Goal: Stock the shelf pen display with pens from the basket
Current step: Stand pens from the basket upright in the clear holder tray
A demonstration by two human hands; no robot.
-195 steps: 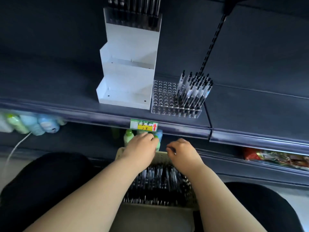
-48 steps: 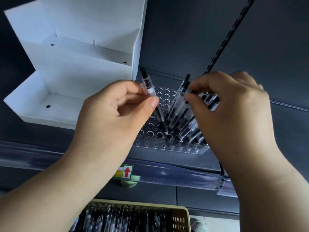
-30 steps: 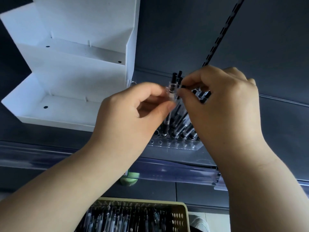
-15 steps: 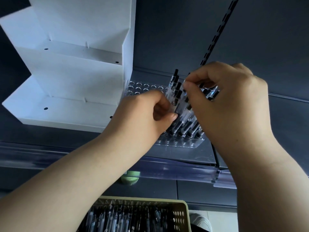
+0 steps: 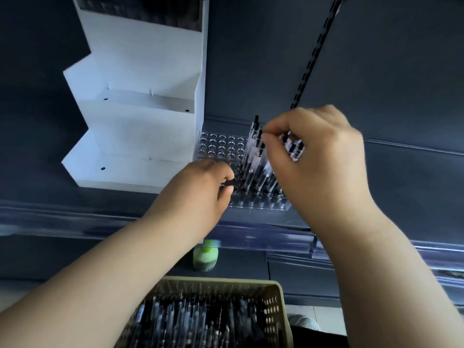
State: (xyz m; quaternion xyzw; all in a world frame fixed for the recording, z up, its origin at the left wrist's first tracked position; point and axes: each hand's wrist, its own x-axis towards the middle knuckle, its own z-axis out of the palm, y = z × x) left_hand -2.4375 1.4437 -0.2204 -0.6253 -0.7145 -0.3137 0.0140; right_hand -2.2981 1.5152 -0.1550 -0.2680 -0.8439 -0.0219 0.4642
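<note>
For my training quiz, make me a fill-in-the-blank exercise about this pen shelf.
The white stand sits ___ of the clear rack.
The standing pens stand in the rack's ___ part.
The ___ hand pinches their tops.
Spare pens lie in the ___ below.
Missing: left, right, right, basket.

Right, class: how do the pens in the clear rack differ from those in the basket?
Rack pens stand nearly upright in separate holes; basket pens lie heaped loosely. Rack pens are up on the shelf; basket pens lower, nearer the camera. Both look clear-barrelled with black parts.
</note>
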